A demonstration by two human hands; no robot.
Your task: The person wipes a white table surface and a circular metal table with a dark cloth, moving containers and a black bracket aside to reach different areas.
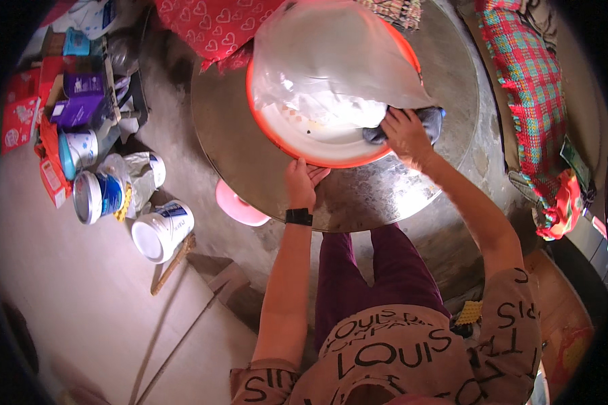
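Observation:
A large white enamel basin with an orange rim (283,144) stands on a round metal-topped table (228,136). Translucent plastic sheeting (329,55) covers its far part, and small bits lie on its bare inner surface. At the near rim is my left hand (301,179), its fingers against the edge; how firmly they grip cannot be told. My right hand (405,134) is at the basin's right side, holding a dark cloth (430,124) against the rim, beside the lower corner of the plastic.
Red heart-patterned fabric (213,25) hangs at the table's far left. Beneath the left edge is a pink basin (240,205). White plastic buckets (162,230) and boxes (83,101) crowd the left. A plaid woven cover (534,91) lies on a seat at right.

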